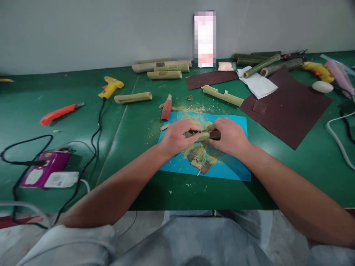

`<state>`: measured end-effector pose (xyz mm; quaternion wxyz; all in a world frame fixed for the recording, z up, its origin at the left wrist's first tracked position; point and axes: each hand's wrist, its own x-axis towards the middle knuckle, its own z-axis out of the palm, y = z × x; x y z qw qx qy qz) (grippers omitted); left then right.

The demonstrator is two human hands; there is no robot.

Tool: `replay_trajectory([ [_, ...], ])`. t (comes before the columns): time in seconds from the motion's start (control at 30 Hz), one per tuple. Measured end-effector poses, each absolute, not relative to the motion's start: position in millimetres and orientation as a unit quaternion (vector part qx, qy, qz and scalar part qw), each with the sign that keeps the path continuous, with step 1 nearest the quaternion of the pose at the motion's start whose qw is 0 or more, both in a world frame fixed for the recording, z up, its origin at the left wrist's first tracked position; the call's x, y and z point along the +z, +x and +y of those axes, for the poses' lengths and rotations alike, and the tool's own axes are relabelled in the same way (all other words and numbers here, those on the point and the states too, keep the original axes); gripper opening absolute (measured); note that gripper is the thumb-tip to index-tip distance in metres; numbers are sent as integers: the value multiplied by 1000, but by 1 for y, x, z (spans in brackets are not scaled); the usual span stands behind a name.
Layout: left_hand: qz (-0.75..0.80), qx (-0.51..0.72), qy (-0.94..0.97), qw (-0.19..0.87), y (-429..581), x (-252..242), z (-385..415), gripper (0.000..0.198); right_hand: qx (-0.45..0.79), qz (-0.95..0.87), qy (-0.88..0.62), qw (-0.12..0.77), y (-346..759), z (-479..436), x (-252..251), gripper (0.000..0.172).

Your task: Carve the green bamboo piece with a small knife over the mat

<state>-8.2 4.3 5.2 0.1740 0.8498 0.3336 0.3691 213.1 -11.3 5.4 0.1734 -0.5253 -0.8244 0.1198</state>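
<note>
My left hand (pixel 176 137) is closed around a short pale bamboo piece (pixel 204 136) over a blue sheet (pixel 235 170). At the bamboo's right end, my right hand (pixel 232 136) grips a dark brown piece of sandpaper (pixel 215 134) that lies against it. My fingers hide much of both. Yellowish dust and a few brown scraps (pixel 206 167) cover the middle of the sheet beneath my hands. Just beyond my left hand lies a red-handled blade (pixel 166 109).
A large brown sandpaper sheet (pixel 294 114) lies right, near a notched bamboo tube (pixel 223 96). More bamboo tubes (pixel 165 75) rest along the wall. Left are a yellow glue gun (pixel 111 87), an orange utility knife (pixel 59 113) and a purple power block (pixel 54 164) with trailing cables.
</note>
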Motion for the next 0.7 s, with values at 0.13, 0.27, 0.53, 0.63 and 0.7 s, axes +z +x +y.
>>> replay_trajectory([
  [0.13,382,371,830,165,-1,7,1,15,117,-823,-526,178,213,-11,5,22],
  [0.27,386,363,830,176,2,6,0,15,119,-823,-525,185,213,-11,5,22],
  [0.53,370,367,839,158,-1,4,0,17,127,-824,-523,178,213,-11,5,22],
  [0.63,382,369,835,145,0,3,-1,17,125,-823,-525,179,212,-11,6,23],
  [0.7,371,364,843,140,1,2,-2,16,129,-822,-526,177,212,-11,6,23],
])
